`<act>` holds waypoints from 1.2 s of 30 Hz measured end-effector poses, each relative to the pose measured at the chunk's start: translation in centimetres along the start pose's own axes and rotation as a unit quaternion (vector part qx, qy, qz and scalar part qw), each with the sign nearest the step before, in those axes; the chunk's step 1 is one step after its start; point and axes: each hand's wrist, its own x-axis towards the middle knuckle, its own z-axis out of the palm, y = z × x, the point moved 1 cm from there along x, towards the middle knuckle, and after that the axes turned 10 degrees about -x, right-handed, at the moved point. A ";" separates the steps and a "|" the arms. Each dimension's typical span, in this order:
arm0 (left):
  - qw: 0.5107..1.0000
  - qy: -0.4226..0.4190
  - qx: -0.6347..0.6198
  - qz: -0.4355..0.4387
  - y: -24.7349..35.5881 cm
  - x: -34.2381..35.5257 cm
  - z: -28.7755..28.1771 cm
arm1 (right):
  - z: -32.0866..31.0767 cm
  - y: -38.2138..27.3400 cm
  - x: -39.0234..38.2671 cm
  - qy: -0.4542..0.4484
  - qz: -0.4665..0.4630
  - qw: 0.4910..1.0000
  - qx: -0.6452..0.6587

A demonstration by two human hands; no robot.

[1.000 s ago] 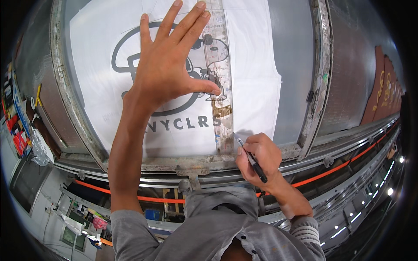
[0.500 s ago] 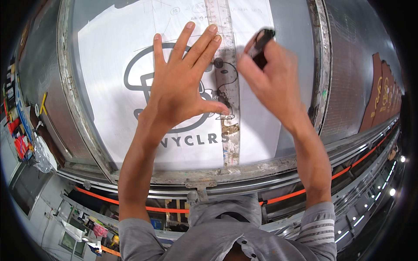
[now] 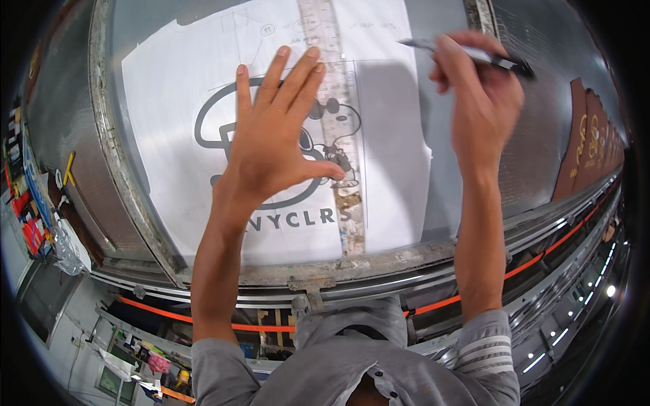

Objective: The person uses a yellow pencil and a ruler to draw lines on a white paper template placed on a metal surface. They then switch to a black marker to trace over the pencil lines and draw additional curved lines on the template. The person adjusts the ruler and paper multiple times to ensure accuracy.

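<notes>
My left hand (image 3: 274, 135) lies with fingers spread over a white sheet (image 3: 159, 128) printed with a large dark letter shape, a cartoon dog figure and a row of lettering. Its thumb and nearest fingertips rest at a long, see-through ruler (image 3: 351, 233), which runs from the far side to the near edge of the sheet. A thin line shows just right of the ruler. Raised to the right of the sheet, my right hand (image 3: 484, 105) grips a black-and-grey pen (image 3: 516, 65), its tip pointing left, apart from the paper.
A worn frame (image 3: 112, 155) surrounds the sheet. Beyond its right side lie brown pieces with yellow marks (image 3: 583, 145). A yellow tool (image 3: 69, 169) lies at the left. An orange strip (image 3: 433, 308) runs below along the metal rail.
My right hand has moved right, away from the ruler, with the pen now tilted flatter. The ruler and left hand have shifted slightly left in the picture.
</notes>
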 end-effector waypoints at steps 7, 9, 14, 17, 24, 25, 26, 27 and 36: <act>0.992 -0.013 0.041 -0.118 -1.8 -2.5 -4.2 | -12.5 2.2 -11.2 0.131 0.164 0.968 0.140; 0.989 0.010 0.023 -0.146 -1.4 -3.5 -5.3 | -14.8 2.7 -15.2 0.135 0.252 0.939 0.192; 0.949 0.271 -0.023 -0.160 1.1 -8.6 -2.5 | -19.5 3.1 -20.3 0.129 0.336 0.883 0.302; 0.918 0.310 -0.188 -0.160 7.9 -9.9 3.4 | -20.7 2.4 -20.1 0.147 0.283 0.890 0.327; 0.948 0.231 -0.206 -0.071 20.7 2.4 14.8 | -24.4 -1.8 -22.6 0.132 0.212 0.950 0.186; 0.951 0.225 -0.197 -0.082 21.0 3.0 15.1 | -25.3 -1.8 -23.9 0.127 0.188 0.962 0.152; 0.953 0.218 -0.190 -0.092 21.3 3.4 15.4 | -26.1 -1.7 -25.4 0.140 0.201 0.961 0.130; 0.955 0.209 -0.187 -0.100 21.7 3.6 15.3 | -26.9 -1.6 -26.8 0.155 0.215 0.958 0.104; 0.948 0.192 -0.201 -0.153 23.6 4.0 16.8 | -29.0 -0.2 -32.6 0.239 0.299 0.912 0.147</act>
